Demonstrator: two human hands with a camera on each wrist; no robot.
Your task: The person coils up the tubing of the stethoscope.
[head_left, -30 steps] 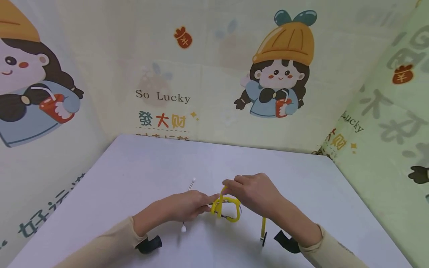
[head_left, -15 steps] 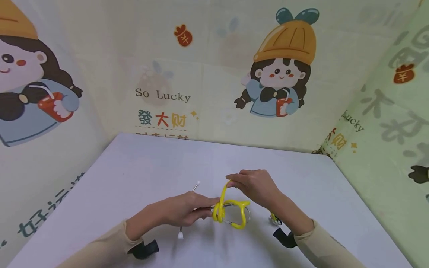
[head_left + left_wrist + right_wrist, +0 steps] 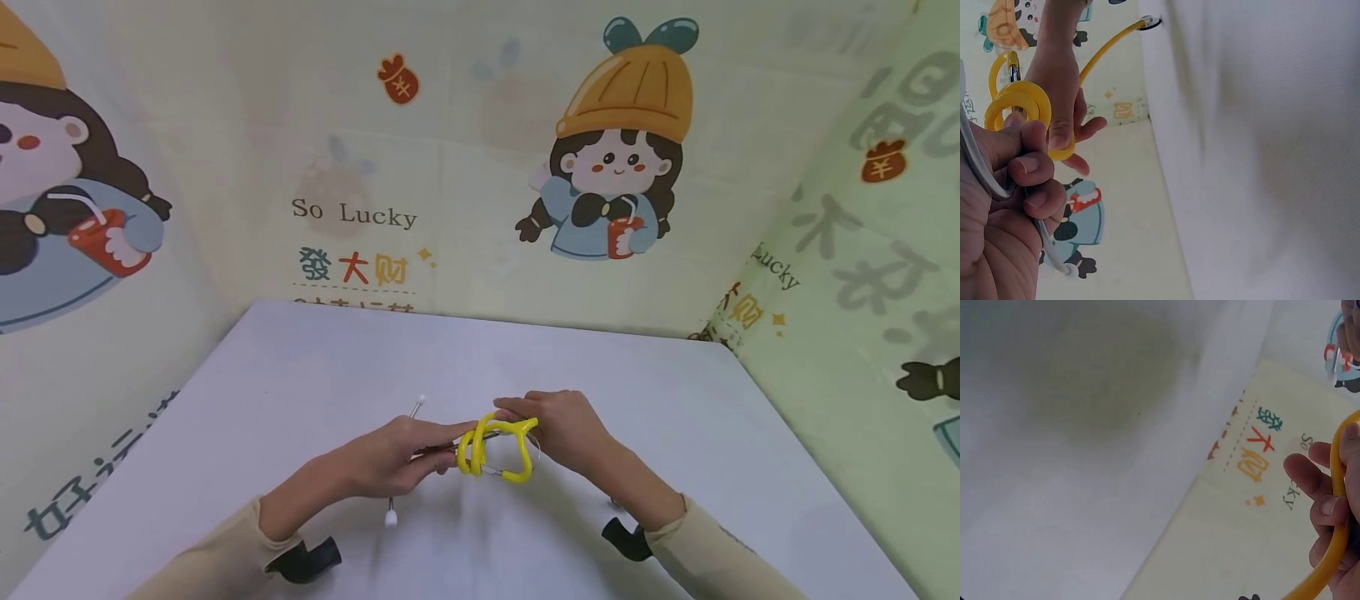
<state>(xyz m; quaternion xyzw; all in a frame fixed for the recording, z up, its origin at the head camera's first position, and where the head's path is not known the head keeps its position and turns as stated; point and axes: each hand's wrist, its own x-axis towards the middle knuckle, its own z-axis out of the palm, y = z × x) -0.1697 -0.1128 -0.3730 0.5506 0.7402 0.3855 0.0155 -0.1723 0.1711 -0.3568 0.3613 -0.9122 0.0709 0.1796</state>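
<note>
Stethoscope [image 3: 478,454], pinched by left hand [image 3: 401,457] and right hand [image 3: 562,427], above white table [image 3: 352,358], 3 printed walls [image 3: 472,275] around.

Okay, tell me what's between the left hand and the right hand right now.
Coiled yellow stethoscope tubing lies between the left hand and the right hand; the head view shows it.

Left fingers [image 3: 1034,165] grip grey tube [image 3: 980,164]; yellow tubing [image 3: 1040,100] looped, seemingly twice.
</note>
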